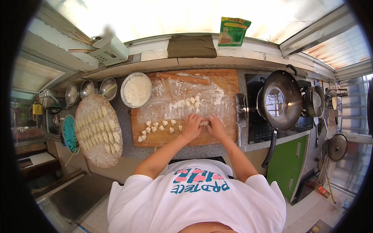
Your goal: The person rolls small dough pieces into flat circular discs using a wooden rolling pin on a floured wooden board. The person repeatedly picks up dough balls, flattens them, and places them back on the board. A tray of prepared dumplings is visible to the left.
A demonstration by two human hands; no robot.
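On the floury wooden board my hands almost meet, fingers bent, around a small piece of dough. My left hand touches it from the left, its fingertips partly hidden. From the other side, my right hand closes its fingers on the same dough. Several cut dough pieces lie scattered to the left of my left hand, dusted with flour. Another small cluster of dough pieces sits beyond my hands. A wooden rolling pin rests along the far side of the board.
A bowl of flour stands at the board's upper left. Further left, a round woven tray holds rows of dumplings beside metal bowls. A cleaver lies along the board's right edge. Beyond it, a wok sits on the stove.
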